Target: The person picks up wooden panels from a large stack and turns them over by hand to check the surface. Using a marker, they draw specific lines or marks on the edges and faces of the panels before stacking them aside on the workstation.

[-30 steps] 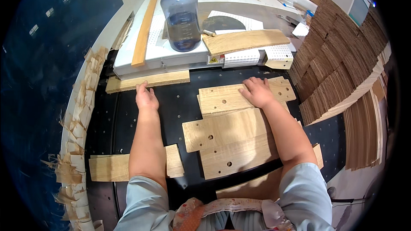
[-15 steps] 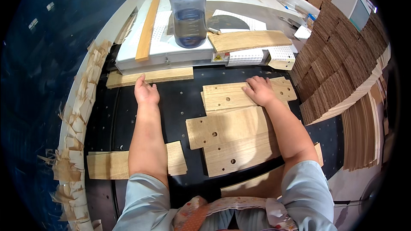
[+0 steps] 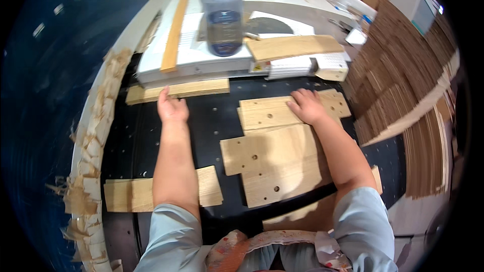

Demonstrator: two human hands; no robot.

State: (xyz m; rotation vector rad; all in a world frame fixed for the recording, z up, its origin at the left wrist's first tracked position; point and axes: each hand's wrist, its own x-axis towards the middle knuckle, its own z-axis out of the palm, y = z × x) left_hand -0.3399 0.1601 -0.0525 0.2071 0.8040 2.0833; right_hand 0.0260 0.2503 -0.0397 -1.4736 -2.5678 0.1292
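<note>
My left hand (image 3: 172,107) is turned palm up, its fingers loosely spread with nothing in them. Its fingertips come up to the front of a low stack of wooden strips (image 3: 201,88); whether they touch it I cannot tell. My right hand (image 3: 306,107) lies palm down, fingers apart, on a drilled wooden board (image 3: 262,112) at the back of a group. Nearer to me, more drilled boards (image 3: 282,161) lie edge to edge, partly shaded. Under my left forearm are short wooden boards (image 3: 128,195), the arm hiding their middle.
A blue-capped water bottle (image 3: 224,25) stands on the white machine housing (image 3: 212,68) behind the black table (image 3: 201,146), beside a long wooden strip (image 3: 175,32) and a loose board (image 3: 295,47). Tall stacks of brown boards (image 3: 398,75) rise at right. Torn tape (image 3: 83,199) lines the left edge.
Both hands and the boards stay almost as they were. The whole view has shifted very slightly and is more blurred.
</note>
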